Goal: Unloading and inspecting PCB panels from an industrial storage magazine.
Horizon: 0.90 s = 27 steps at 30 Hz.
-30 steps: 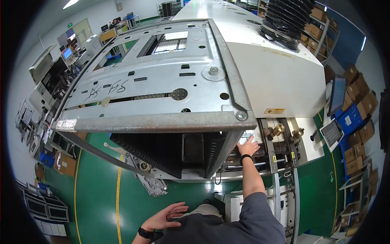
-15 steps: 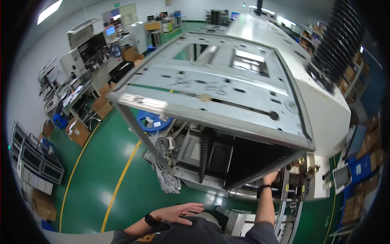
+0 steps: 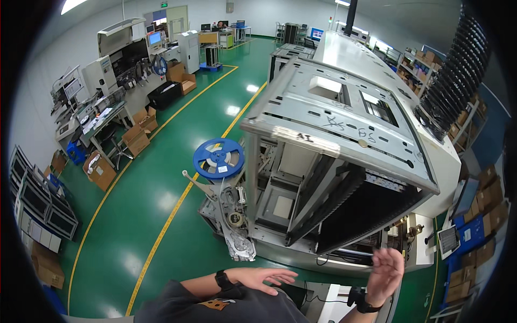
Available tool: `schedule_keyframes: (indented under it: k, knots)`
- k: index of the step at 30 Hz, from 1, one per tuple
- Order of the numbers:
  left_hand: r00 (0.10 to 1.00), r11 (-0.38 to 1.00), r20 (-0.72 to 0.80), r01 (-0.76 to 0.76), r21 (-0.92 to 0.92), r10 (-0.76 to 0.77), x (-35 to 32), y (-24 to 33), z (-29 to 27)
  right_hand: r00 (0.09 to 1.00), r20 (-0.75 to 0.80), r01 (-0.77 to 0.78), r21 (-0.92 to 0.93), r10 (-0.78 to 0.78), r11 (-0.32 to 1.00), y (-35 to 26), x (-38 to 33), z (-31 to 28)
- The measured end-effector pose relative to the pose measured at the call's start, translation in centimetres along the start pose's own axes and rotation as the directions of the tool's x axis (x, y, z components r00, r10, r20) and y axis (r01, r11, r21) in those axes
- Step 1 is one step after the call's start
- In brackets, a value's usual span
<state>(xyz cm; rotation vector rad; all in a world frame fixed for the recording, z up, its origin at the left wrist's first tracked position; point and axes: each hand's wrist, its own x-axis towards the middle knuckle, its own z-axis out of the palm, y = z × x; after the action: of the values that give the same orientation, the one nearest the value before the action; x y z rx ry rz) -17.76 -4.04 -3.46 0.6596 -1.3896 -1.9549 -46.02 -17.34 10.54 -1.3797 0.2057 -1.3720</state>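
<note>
My left hand (image 3: 264, 278) stretches across in front of my body, fingers extended and slightly apart, holding nothing. My right hand (image 3: 386, 273) is raised at the lower right, its fingers loosely curled with nothing seen in them. It is apart from the grey metal magazine rack (image 3: 371, 139), which stands ahead with a flat slotted top. Inside the rack a black ribbed panel (image 3: 355, 210) leans, partly hidden under the top. Beside the rack's left post is a metal tape feeder (image 3: 235, 219) with a blue reel (image 3: 219, 158) on it.
A long white machine (image 3: 371, 64) with a black ribbed hose (image 3: 455, 75) runs behind the rack. Cardboard boxes (image 3: 100, 171) and a workbench (image 3: 107, 118) line the left. Yellow lines (image 3: 161, 231) cross the green floor. A small screen (image 3: 448, 239) is at right.
My right hand has drawn back from the rack's lower right corner and lifted. My left hand has shifted slightly right. The view has turned, showing more of the feeder and blue reel.
</note>
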Motion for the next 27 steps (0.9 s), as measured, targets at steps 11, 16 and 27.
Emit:
schedule_keyframes:
  k: [11, 16, 27]
  knots:
    - [0.991, 0.999, 0.132, 0.011, 0.031, -0.015, -4.5, 0.1, -0.3, 0.938, -0.262, -0.195, 0.147, 0.228, 0.970, 6.8, 6.6, 10.7]
    - [0.994, 1.000, 0.110, 0.020, 0.009, -0.021, -6.1, 0.0, 0.0, 0.928, -0.291, -0.134, 0.320, 0.232, 0.938, 6.8, 9.8, 10.8]
    - [0.988, 1.000, 0.153, 0.020, 0.012, -0.022, -7.2, -0.1, 0.0, 0.966, -0.212, -0.007, 0.548, 0.146, 0.837, 3.9, 11.8, 11.3]
